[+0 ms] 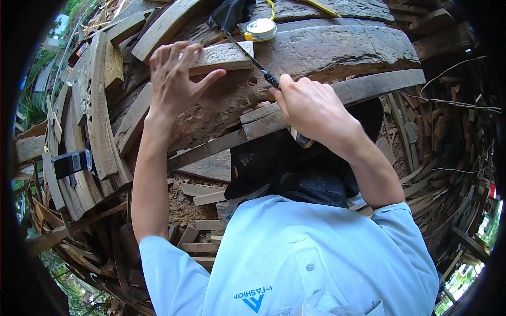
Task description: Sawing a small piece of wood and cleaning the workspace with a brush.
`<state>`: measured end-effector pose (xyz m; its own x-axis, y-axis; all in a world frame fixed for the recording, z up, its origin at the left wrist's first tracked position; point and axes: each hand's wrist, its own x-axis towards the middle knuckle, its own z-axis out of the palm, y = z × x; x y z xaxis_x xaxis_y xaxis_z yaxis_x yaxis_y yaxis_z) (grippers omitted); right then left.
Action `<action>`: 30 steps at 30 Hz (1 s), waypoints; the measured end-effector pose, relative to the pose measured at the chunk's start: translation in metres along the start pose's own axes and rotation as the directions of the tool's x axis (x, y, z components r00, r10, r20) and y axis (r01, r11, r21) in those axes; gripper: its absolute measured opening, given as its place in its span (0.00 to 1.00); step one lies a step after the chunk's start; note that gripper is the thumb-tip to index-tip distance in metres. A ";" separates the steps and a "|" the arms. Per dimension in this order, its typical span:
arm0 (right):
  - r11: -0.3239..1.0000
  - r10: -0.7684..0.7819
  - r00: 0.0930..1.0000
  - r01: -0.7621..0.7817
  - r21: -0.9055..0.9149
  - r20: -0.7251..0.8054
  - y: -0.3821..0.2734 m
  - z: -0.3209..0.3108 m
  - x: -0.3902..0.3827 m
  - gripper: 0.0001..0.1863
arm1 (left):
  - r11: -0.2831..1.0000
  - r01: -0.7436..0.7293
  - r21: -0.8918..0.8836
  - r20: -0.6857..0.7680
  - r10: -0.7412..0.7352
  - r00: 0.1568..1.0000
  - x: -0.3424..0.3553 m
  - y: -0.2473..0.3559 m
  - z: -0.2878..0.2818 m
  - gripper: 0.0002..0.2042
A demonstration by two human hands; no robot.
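Note:
My left hand (176, 79) lies over the left end of a short, pale wooden block (224, 56). Its fingers are spread and bent slightly over the wood, with the thumb stretched out along the near side. My right hand (316, 108) is closed around the black-wrapped grip of a long, thin tool (247, 55), whose exact kind I cannot make out. The tool's narrow shaft slants away to the far left, across the block's right end. Under the block is a thick, weathered timber (316, 55) with holes and a rough surface.
A yellow-and-white tape measure (260, 30) and a black cloth or bag (232, 15) lie beyond the block. To the left, a small black box (69, 164) rests on stacked boards (100, 105). A narrow plank (379, 87) borders the timber's near side. Wood scraps surround me.

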<state>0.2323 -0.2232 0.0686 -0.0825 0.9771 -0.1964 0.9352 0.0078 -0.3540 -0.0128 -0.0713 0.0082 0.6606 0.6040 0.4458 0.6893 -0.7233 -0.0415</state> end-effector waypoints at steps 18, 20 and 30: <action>0.988 0.135 0.990 -0.131 -0.086 0.037 0.002 0.011 -0.051 0.15 | 0.997 -0.074 0.027 0.178 0.068 0.982 0.022 0.001 0.027 0.41; 0.986 0.159 0.987 -0.157 -0.049 0.024 0.013 0.017 -0.030 0.14 | 0.996 -0.093 -0.006 0.174 0.093 0.980 0.029 0.008 0.029 0.40; 0.999 -0.041 0.995 0.040 -0.013 -0.095 0.005 0.013 -0.020 0.05 | 1.000 -0.024 -0.005 0.200 0.024 0.980 0.026 0.000 0.034 0.35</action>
<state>0.2341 -0.2455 0.0588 -0.0882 0.9917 -0.0941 0.9355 0.0500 -0.3498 0.0139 -0.0444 -0.0104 0.7231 0.6412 0.2569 0.6721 -0.7389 -0.0479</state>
